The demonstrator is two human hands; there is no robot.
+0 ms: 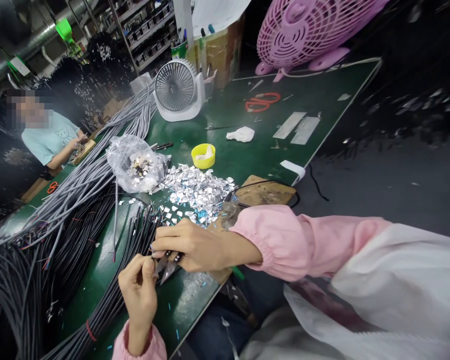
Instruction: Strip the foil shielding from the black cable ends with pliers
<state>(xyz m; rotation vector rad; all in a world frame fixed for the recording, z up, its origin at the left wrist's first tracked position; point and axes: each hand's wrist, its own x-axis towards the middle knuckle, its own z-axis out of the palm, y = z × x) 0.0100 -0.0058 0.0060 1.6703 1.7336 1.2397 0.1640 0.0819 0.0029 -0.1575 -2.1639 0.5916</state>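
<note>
My right hand [200,246] is closed around a small metal-bladed tool [167,270] with black parts showing between the fingers. Just below and to its left, my left hand [139,287] pinches with thumb and forefinger close to the tool. A tiny dark tip shows at that pinch, but I cannot make out what it belongs to. A bundle of black cables [114,295], tied with a red band, runs behind my left hand. Beyond my right hand lies a heap of silvery foil scraps [200,190] with blue bits among them.
Grey cables [78,180] and more black cables [18,280] cover the green table's left side. A plastic bag [137,165], a yellow dish [203,157], a white fan [177,92], red-handled scissors [262,102] and a pink fan [296,35] stand or lie farther back. A co-worker [52,137] sits at left.
</note>
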